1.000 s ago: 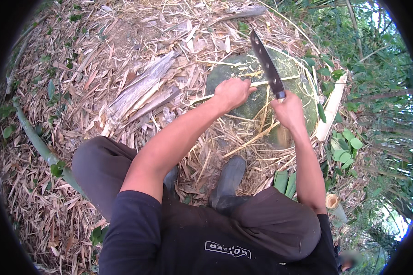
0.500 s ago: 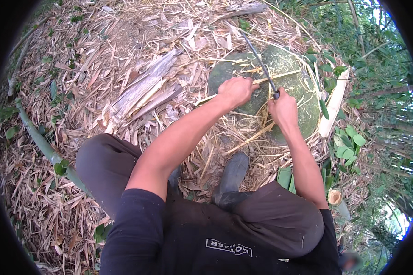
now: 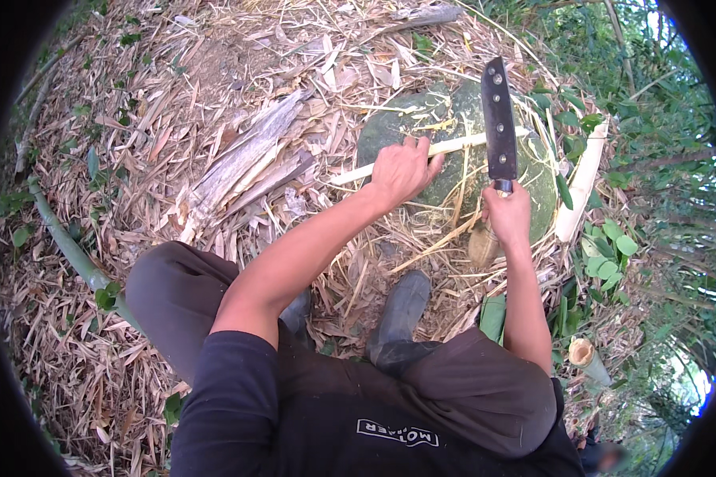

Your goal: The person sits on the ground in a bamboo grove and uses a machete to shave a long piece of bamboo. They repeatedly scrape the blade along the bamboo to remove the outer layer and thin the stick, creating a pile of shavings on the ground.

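A pale strip of split bamboo [image 3: 461, 144] runs through my left hand [image 3: 403, 168], whose fingers are closed around it. Its far part slants up to the right, and a short end sticks out left of the hand. My right hand [image 3: 508, 215] grips a broad knife by its brown handle. The dark blade [image 3: 499, 119] points away from me, its flat side with several round spots facing up, and it overlaps the strip from above in this view. Beneath both lies a large, green, rounded rock [image 3: 398, 119] strewn with pale shavings.
A weathered, split log [image 3: 247, 155] lies on the leaf litter to the left. At the right are a pale split piece of wood [image 3: 582, 183] and a cut bamboo end [image 3: 583, 352]. A green pole [image 3: 71, 242] lies at far left. My boot [image 3: 402, 306] is near the rock.
The knife has turned from edge-on to flat side up, and its handle now shows below my right hand. My right hand has drawn back slightly; the left has shifted a little toward me.
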